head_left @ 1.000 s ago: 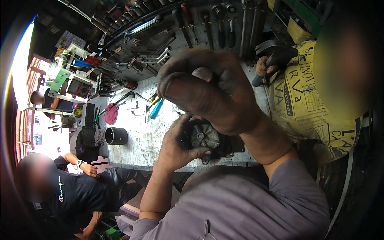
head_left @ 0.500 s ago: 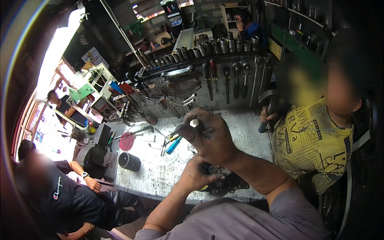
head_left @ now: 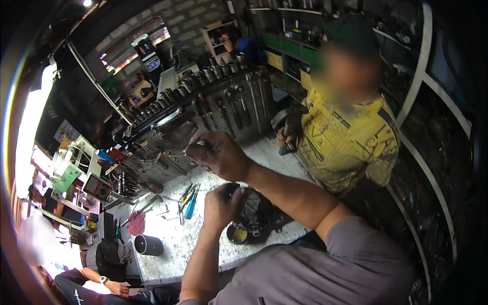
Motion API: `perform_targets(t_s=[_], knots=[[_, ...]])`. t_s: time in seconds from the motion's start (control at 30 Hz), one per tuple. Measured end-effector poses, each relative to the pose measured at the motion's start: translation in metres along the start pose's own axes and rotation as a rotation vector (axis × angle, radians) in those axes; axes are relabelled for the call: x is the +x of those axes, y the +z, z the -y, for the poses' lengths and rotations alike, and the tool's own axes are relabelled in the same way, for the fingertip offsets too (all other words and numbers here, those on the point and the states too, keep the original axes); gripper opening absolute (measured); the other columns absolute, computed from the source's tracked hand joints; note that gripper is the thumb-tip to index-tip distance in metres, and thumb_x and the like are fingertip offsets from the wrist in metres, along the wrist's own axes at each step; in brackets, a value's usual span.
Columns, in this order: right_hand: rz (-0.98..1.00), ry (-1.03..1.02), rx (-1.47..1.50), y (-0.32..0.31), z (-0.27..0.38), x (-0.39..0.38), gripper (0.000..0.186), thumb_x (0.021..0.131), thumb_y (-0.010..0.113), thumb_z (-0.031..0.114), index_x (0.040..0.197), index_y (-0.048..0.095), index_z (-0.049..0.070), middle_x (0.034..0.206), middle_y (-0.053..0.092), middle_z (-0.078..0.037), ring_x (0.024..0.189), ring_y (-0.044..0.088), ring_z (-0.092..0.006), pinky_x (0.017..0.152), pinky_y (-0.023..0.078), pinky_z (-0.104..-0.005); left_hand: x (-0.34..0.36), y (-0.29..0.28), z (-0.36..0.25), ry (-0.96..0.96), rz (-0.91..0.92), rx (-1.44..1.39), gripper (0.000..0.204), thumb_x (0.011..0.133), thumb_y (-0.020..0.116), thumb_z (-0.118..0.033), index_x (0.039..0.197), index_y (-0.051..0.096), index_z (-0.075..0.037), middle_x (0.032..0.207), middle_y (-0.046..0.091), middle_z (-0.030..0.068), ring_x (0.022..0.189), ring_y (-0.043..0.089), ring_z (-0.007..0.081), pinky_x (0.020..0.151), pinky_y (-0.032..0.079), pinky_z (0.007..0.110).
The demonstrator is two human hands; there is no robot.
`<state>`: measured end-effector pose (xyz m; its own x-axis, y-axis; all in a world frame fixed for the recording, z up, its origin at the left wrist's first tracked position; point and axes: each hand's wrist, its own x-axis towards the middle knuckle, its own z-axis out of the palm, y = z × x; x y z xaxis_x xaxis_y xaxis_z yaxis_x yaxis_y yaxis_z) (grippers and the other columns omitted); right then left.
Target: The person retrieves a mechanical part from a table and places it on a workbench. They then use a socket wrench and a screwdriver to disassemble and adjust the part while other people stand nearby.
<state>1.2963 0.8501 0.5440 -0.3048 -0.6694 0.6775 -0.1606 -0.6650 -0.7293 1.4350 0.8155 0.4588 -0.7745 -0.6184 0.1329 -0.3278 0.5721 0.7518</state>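
right hand (head_left: 217, 155) raised over the tabletop (head_left: 175, 259), fingers curled closed around a small rounded piece (head_left: 202, 144), mostly hidden. left hand (head_left: 221, 204) lower, fingers bent, just beside a dark metal assembly (head_left: 255, 211) on the tabletop in front of the person; cannot tell if it grips it. small round container (head_left: 237, 234), yellowish inside, near the assembly. left of that: dark cylinder (head_left: 148, 245), red cloth (head_left: 136, 223), blue-handled tool (head_left: 191, 204). wrenches and sockets (head_left: 203, 76) along the rack behind. co-worker in yellow shirt (head_left: 351, 142) at right holds a hammer (head_left: 287, 127).
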Motion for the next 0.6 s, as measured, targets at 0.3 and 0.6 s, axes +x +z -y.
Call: perform_targets(t_s=[0.3, 0.6], knots=[[-0.312, -0.129, -0.32, 0.013, 0.005, -0.011, 0.026, 0.103, 0.071, 0.027, 0.102, 0.065, 0.003, 0.074, 0.059, -0.001, 0.069, 0.053, -0.0096, 0.062, 0.043, -0.0272, 0.009, 0.008, -0.009, 0.187, -0.087, 0.362, 0.035, 0.095, 0.066, -0.034, 0.085, 0.076, -0.002, 0.078, 0.071, 0.0266, 0.076, 0.071, 0.0459, 0.072, 0.056, 0.053], [0.205, 0.073, 0.138, -0.017, 0.003, -0.013, 0.023, 0.104, 0.069, 0.025, 0.1, 0.063, 0.004, 0.07, 0.058, -0.002, 0.063, 0.054, -0.0131, 0.06, 0.045, -0.0288, 0.011, 0.007, -0.01, 0.189, -0.098, 0.367, 0.032, 0.095, 0.068, -0.035, 0.087, 0.079, -0.006, 0.078, 0.072, 0.0239, 0.075, 0.071, 0.0441, 0.072, 0.056, 0.053]])
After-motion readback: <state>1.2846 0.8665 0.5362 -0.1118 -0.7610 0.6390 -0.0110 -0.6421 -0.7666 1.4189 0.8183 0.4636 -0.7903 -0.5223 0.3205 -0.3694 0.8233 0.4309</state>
